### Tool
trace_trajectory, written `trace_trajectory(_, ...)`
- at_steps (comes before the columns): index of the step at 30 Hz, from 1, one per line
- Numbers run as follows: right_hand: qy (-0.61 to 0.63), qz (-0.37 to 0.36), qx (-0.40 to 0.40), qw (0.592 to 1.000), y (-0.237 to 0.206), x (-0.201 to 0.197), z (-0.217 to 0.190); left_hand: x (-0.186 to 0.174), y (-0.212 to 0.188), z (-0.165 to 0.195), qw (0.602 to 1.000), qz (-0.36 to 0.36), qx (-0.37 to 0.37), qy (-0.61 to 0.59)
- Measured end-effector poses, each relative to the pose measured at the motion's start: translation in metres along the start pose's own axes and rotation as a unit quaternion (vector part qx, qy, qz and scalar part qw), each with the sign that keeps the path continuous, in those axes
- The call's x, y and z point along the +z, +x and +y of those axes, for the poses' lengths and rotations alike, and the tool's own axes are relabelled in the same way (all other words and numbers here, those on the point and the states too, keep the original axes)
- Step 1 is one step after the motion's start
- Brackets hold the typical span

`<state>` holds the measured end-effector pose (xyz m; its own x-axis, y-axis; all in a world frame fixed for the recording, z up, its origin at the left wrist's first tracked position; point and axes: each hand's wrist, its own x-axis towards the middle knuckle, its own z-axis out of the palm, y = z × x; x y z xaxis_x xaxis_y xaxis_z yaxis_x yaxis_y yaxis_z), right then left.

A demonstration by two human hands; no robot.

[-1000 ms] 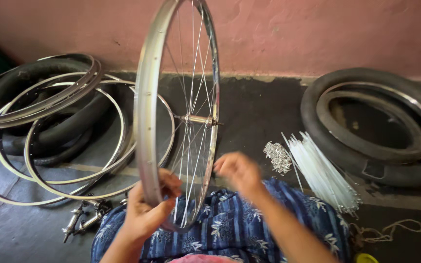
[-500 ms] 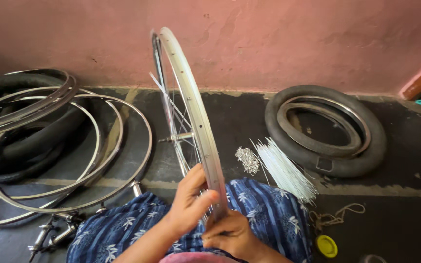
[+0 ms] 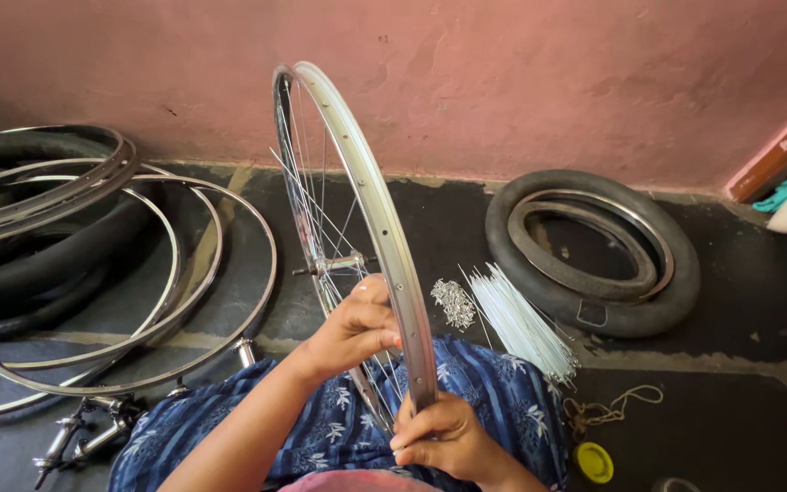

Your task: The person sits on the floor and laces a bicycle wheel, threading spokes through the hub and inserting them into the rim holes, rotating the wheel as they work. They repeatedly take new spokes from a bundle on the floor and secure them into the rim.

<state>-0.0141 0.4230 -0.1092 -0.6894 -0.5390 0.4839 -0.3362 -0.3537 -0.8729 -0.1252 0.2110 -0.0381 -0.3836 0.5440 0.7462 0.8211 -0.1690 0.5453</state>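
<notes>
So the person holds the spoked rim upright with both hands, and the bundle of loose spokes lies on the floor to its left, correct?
Not quite: the head view shows the bundle of loose spokes lying right of the spoked rim, not left. Both the left hand and right hand do hold it upright.

Our left hand [image 3: 352, 330] reaches up from seven o'clock, the forearm bare and angled toward one o'clock, wrist nearly straight. Its fingers [image 3: 377, 319] curl toward three o'clock, knuckles up, closed in a loose grip with the thumb tucked on the far side, out of sight. Our right hand [image 3: 444, 435] sits lower, toward five o'clock of the left, with its wrist entering from the bottom edge. Its fingers [image 3: 416, 421] bend back toward nine o'clock, clenched, the thumb pressed along the top. The two hands lie near each other, not touching.
</notes>
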Motion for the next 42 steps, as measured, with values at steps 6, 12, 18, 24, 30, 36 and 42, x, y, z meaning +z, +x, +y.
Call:
trace_trajectory(6, -0.152, -0.039, 0.015, 0.987, -0.001, -0.01, -0.029, 0.019, -0.006, -0.014, 0.977, 0.034, -0.102, -0.183)
trace_trajectory(12, -0.289, 0.22, -0.055, 0.93, 0.008, -0.013, -0.074, 0.026, -0.013, -0.012, 0.931, 0.099, -0.125, -0.327)
trace_trajectory(18, -0.467, 0.3, -0.151, 0.818, 0.04, 0.014, -0.091, 0.024, -0.008, -0.008, 0.925, 0.079, -0.127, -0.349)
trace_trajectory(24, -0.574, 0.276, -0.188, 0.748, 0.066, 0.027, -0.098, 0.021, -0.006, -0.007, 0.936, 0.062, -0.102, -0.331)
trace_trajectory(30, -0.602, 0.259, -0.17, 0.736, 0.069, 0.034, -0.103, 0.025, -0.01, -0.007, 0.948, 0.093, -0.119, -0.28)
trace_trajectory(36, -0.659, 0.24, -0.172, 0.692, 0.077, 0.045, -0.102, 0.025, -0.009, -0.007, 0.94, 0.093, -0.113, -0.309)
trace_trajectory(42, -0.671, 0.242, -0.173, 0.679, 0.083, 0.05, -0.102, 0.025, -0.006, -0.004, 0.949, 0.104, -0.097, -0.282)
